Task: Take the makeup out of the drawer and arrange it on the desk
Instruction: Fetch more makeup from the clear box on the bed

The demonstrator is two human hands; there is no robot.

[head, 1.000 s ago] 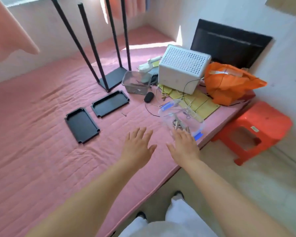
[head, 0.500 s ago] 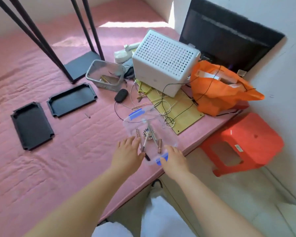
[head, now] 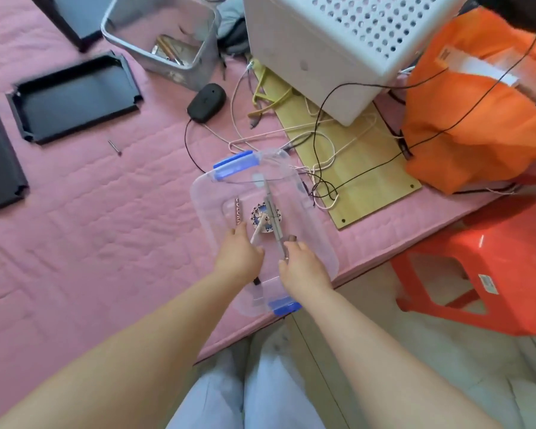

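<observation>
A clear plastic box with blue latches lies on the pink quilted surface near its front edge. Inside it are a round patterned compact, a small brown tube, a slim grey makeup pen and a white makeup pencil. My left hand is in the box with its fingers curled on the white pencil, whose black tip sticks out below the palm. My right hand is beside it, thumb and fingers pinched on the grey pen's near end, next to a brown cap.
A grey bin with small items, a black mouse, a white perforated box, an orange bag and tangled cables on a wooden board lie behind. Black trays are at the left, an orange stool at the right.
My head has moved closer and lower over the clear box. Both hands went from the box's near rim into it and closed on the items inside.
</observation>
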